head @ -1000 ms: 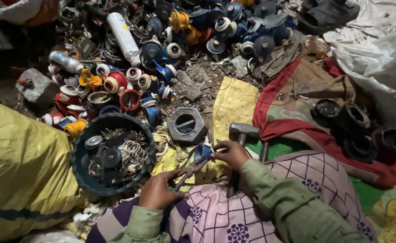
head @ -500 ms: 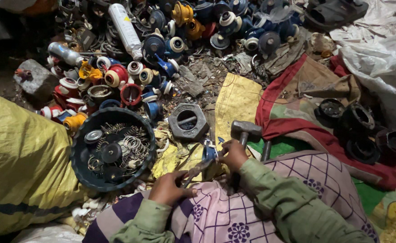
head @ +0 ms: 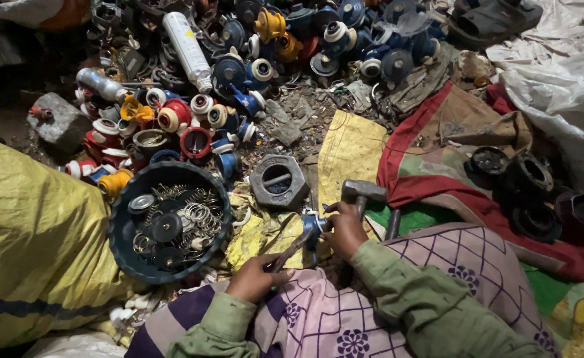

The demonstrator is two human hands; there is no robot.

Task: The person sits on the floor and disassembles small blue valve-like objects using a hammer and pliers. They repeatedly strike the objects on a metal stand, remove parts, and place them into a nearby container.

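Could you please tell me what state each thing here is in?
left hand: closed on a thin metal tool
right hand: holding a small blue part
hammer: lying unheld
dark bowl: holds rings and discs
hexagonal block: lying flat

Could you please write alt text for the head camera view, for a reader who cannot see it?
Seen from above, a seated person's right hand grips a small blue valve part while the left hand works a thin metal tool against it. Nearby lie a hammer, a dark round bowl of metal springs and discs, and a heap of coloured plastic valve parts.
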